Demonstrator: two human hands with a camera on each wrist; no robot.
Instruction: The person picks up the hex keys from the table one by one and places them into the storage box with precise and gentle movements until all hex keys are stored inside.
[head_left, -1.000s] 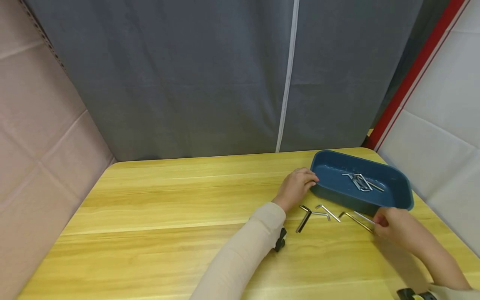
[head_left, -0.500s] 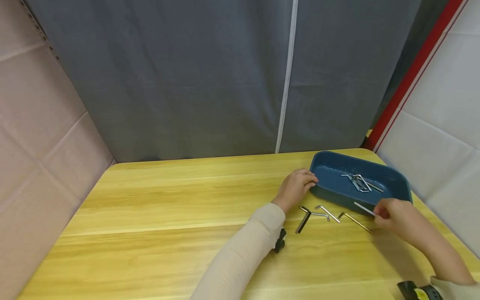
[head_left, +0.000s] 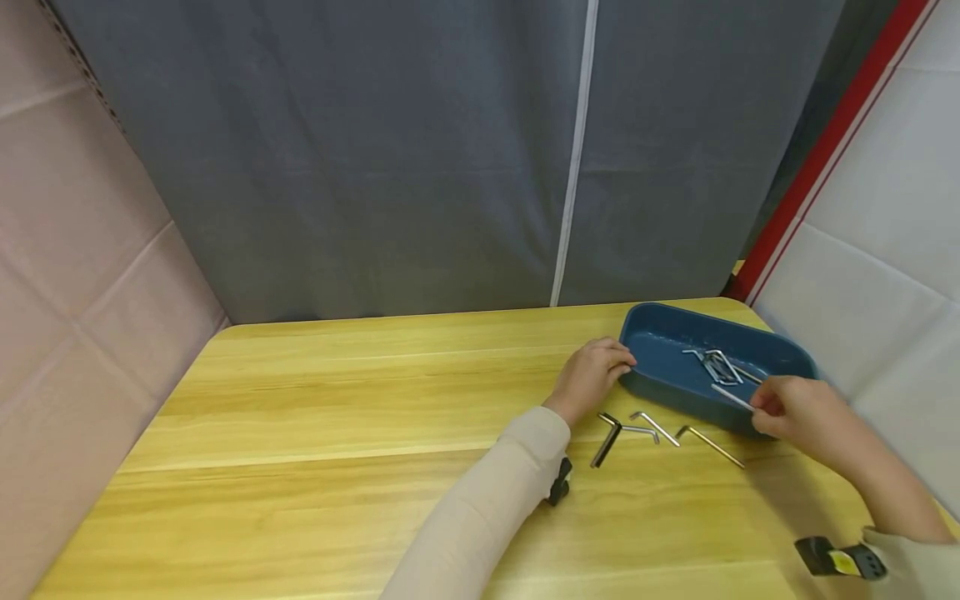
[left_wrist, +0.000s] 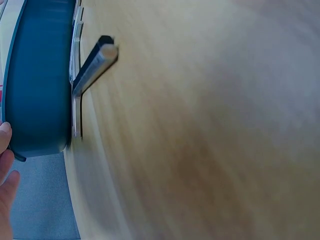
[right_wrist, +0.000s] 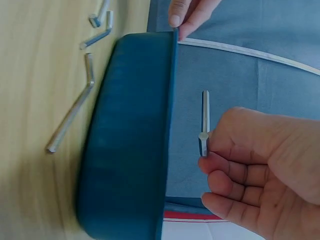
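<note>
Fingers (right_wrist: 220, 165) pinching slim silver L-shaped hex key (right_wrist: 205, 117)

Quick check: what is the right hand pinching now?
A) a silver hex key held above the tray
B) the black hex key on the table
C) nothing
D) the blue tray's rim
A: the right hand pinches a silver hex key above the blue tray; the left hand touches the tray's end.
</note>
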